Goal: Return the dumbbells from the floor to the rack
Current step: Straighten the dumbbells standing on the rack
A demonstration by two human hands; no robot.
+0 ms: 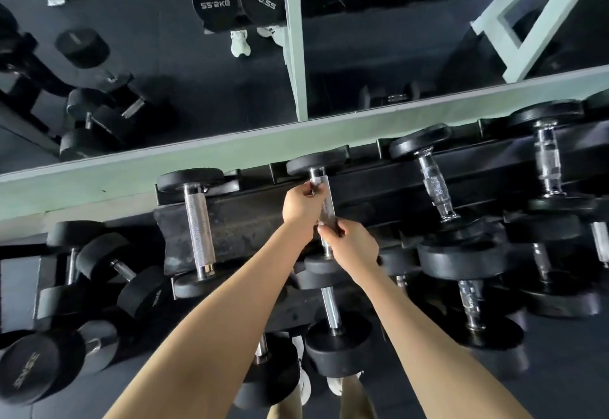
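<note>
A black dumbbell [314,165] with a knurled silver handle lies across the top tier of the black rack [250,221]. My left hand [301,204] grips the far part of its handle. My right hand [352,245] holds the near part, just above the near head. Both arms reach forward from below. Another dumbbell [197,221] rests on the same tier to the left, two more [435,181] to the right. Lower down, a dumbbell [333,319] sits on the bottom tier near my feet.
A pale green ledge [230,151] and a mirror run behind the rack, reflecting heavy dumbbells and floor. Several dumbbells [99,270] crowd the lower left, with a large one [36,369] at the near left. The floor is dark rubber matting.
</note>
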